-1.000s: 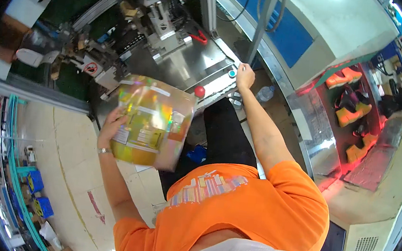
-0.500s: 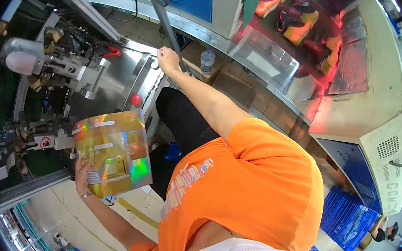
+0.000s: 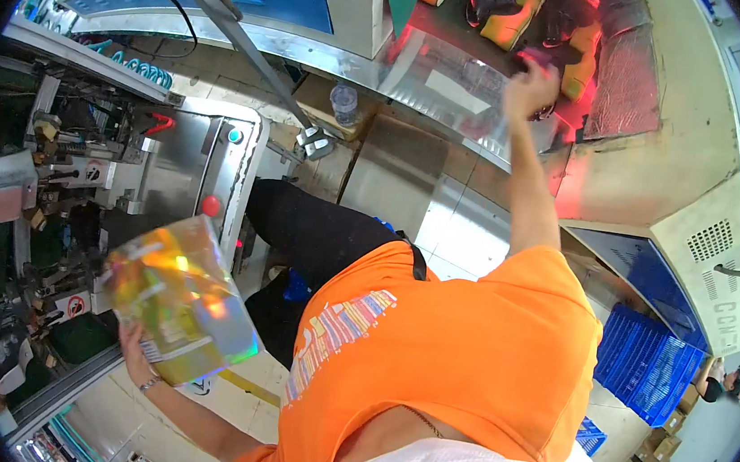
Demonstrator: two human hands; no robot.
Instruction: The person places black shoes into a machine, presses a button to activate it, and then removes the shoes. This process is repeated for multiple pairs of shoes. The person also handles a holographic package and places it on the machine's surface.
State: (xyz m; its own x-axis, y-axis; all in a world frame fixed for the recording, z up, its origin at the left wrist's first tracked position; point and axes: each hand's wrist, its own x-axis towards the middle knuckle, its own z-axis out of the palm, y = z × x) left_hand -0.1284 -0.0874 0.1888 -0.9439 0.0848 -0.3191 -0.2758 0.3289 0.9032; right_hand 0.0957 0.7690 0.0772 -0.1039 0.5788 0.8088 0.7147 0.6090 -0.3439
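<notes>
My right arm stretches out to the far right, and my right hand is over the red-lit bed of a machine, among yellow and dark shoes. A dark shoe partly shows under and beside it; blur and red glare hide whether the fingers grip it. At lower left my left hand is at the edge of a shiny gold holographic panel with labels. The panel hides part of its fingers, so its grip does not show. Beyond the panel is a metal machine table with a red button and a green button.
Clamps and mechanisms of a machine fill the left side. A grey metal post slants down between the two machines. A clear bottle stands behind it. Blue crates are stacked at the right, and another person is farther off.
My right hand has left the green button on the metal table and swung right to the shoes. My left hand stays by the gold panel. The whole view has shifted slightly.
</notes>
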